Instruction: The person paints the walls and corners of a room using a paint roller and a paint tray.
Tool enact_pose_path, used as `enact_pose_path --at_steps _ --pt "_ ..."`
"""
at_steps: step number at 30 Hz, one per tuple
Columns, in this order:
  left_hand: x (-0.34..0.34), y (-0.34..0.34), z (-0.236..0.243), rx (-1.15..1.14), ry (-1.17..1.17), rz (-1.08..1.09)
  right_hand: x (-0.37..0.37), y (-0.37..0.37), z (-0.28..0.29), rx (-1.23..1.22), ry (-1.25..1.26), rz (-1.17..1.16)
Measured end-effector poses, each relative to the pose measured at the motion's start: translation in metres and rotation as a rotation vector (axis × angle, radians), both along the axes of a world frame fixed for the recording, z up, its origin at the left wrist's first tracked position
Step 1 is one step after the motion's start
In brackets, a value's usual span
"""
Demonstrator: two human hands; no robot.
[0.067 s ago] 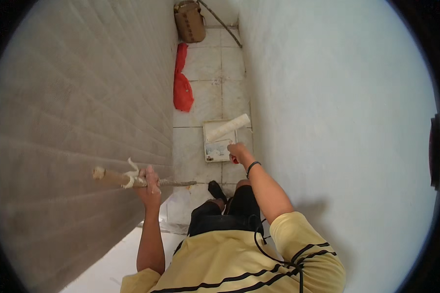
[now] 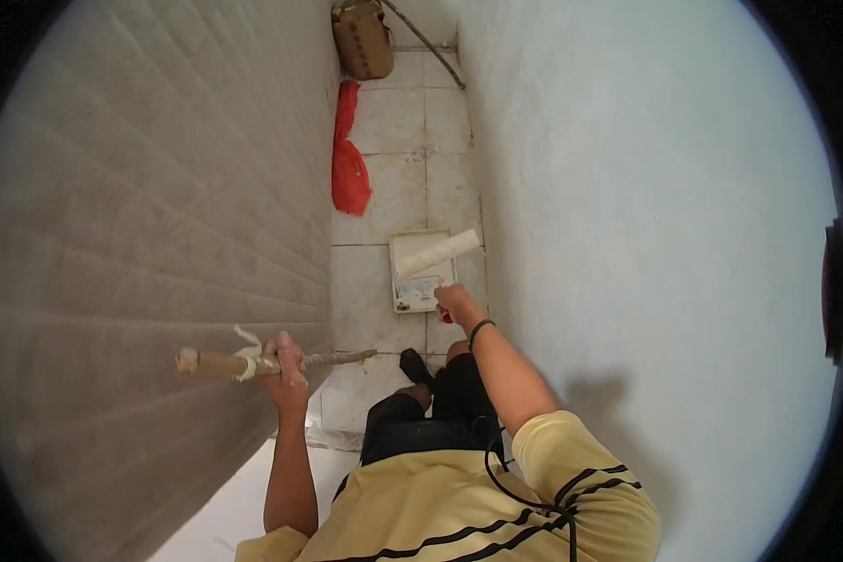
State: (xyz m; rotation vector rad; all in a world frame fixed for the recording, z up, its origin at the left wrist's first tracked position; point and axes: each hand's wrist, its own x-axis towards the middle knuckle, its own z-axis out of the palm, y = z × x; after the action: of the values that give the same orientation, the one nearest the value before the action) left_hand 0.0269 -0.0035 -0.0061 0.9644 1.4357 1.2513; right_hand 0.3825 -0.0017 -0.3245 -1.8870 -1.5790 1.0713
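My right hand (image 2: 454, 302) is closed around the red handle of a paint roller (image 2: 438, 253). The roller's long cream sleeve slants over a white paint tray (image 2: 425, 309) on the floor; I cannot tell whether it touches the tray. Whitish paint shows in the tray's lower part. On the left, my left hand (image 2: 287, 363) is wrapped round a wooden pole (image 2: 212, 363). A pale cord or strip is tied round the pole beside the hand, and the pole's thinner end points right, toward my legs.
Pale tiled floor (image 2: 379, 197) runs between a ribbed grey-brown wall (image 2: 140, 234) on the left and a smooth white wall (image 2: 646, 234) on the right. Red cloth or plastic (image 2: 350, 178) lies along the left wall. Farther off stand a brown box (image 2: 364, 42) and a leaning stick (image 2: 426, 42).
The pole and my left hand have dipped slightly lower in the picture. The roller in my right hand has shifted a little downward.
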Motion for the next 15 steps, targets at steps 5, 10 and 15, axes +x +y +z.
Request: enact_pose_path --at_steps 5,10,15 --pt "0.002 0.050 -0.032 0.066 0.084 0.069 -0.031 0.078 -0.055 -0.370 0.278 -0.477" --pt "-0.052 0.029 -0.043 -0.010 0.136 0.262 -0.172 0.083 -0.077 -0.745 0.761 -0.988" --pt "-0.096 0.005 -0.084 0.135 0.388 0.145 -0.163 0.095 -0.189 -0.878 0.574 -0.858"
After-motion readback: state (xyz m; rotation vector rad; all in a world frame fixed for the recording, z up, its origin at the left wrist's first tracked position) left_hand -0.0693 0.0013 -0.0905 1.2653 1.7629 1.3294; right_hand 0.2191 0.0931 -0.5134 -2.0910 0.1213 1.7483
